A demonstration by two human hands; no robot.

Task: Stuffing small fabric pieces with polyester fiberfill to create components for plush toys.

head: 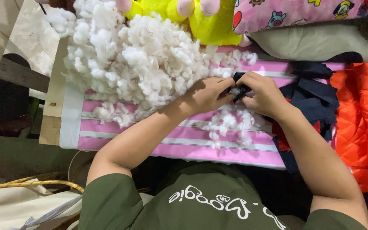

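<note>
Pinching small dark fabric piece [240,88] mid-table, mouth held open for white tuft; left hand [207,94] and right hand [264,96] both closed on it; stuffing heap [137,59] just beside, within reach; pink striped cloth [171,145] beneath.

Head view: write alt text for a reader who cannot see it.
Seen from above, a person's left hand and right hand meet over a small dark navy fabric piece, pinching a tuft of white stuffing into it. A large pile of fluffy white fibre filling lies on a pink-and-white striped cloth, with orange quilted fabric at the right.
</note>
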